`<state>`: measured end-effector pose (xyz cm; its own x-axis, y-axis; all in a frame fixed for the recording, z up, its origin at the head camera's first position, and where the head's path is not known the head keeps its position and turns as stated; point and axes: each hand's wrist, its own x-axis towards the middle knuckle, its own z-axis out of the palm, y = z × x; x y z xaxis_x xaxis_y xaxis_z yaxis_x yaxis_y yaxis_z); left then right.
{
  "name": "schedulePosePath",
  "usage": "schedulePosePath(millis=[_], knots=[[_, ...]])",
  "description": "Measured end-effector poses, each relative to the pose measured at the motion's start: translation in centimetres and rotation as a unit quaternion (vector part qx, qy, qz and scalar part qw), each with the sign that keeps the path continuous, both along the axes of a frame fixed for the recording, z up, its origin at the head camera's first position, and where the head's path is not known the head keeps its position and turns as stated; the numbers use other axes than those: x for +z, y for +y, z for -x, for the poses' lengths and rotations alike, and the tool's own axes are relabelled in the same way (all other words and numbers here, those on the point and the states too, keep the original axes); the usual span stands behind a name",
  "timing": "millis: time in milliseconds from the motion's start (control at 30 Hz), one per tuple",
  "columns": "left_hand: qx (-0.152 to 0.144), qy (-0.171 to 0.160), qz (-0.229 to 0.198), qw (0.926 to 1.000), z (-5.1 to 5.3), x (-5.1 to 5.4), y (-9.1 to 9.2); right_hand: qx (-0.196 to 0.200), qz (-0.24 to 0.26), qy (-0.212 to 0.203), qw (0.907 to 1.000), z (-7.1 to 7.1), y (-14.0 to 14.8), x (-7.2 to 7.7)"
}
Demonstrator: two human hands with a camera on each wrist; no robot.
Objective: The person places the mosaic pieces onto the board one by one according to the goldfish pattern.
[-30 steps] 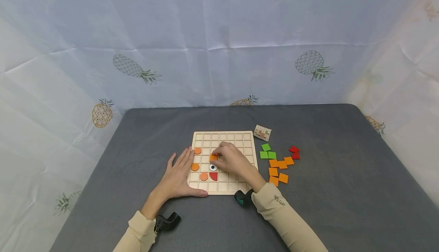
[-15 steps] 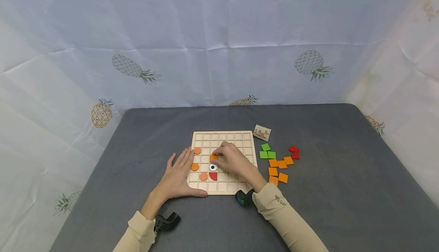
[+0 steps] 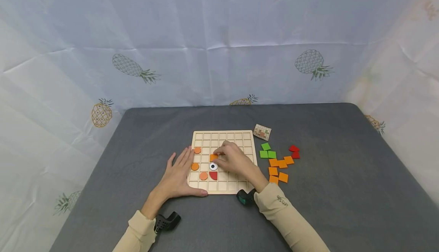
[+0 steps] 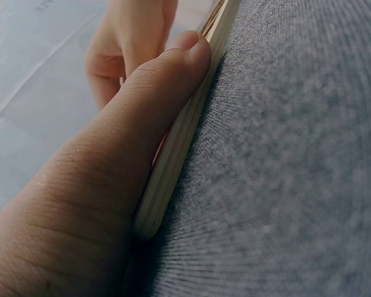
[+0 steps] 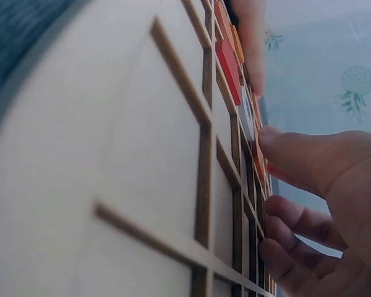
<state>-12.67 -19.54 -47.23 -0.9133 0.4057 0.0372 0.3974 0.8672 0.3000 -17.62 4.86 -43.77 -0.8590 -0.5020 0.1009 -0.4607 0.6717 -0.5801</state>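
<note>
A wooden grid board lies flat on the grey table. My left hand rests spread at its left edge; in the left wrist view the thumb lies along the board's near rim. With thumb and finger at an orange square tile in the grid, my right hand pinches it. Just below sits a white round eye piece, then a red rounded piece. Several orange discs lie in cells to the left. In the right wrist view the thumb touches the orange piece; the index fingertip is mostly hidden.
Right of the board lie loose green squares, several orange squares and red pieces. A small pattern card lies by the board's far right corner. A pineapple-print cloth hangs behind the table.
My right hand has shifted very slightly right, and a little more of the orange tile shows. The left hand and loose pieces have not visibly moved.
</note>
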Motion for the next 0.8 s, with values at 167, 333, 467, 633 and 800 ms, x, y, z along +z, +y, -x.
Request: schedulePosePath(millis=[167, 333, 467, 633, 800], knots=[[0.0, 0.0, 0.0, 1.0, 0.0, 0.0, 0.0, -0.001, 0.014, 0.012, 0.9998, -0.3, 0.5, 0.5], [0.002, -0.002, -0.003, 1.0, 0.0, 0.0, 0.1, -0.015, 0.023, 0.014, 0.9995, -0.3, 1.9, 0.9], [0.001, -0.003, -0.006, 1.0, 0.1, 0.0, 0.1, -0.017, 0.036, 0.039, 0.9984, -0.3, 4.0, 1.0], [-0.002, -0.003, -0.011, 0.9999, 0.0, 0.0, 0.1, -0.024, 0.044, 0.084, 0.9952, -0.5, 7.1, 1.0], [-0.001, -0.006, -0.016, 0.9999, 0.0, 0.0, 0.0, -0.055, 0.034, 0.073, 0.9953, -0.8, 10.0, 1.0]])
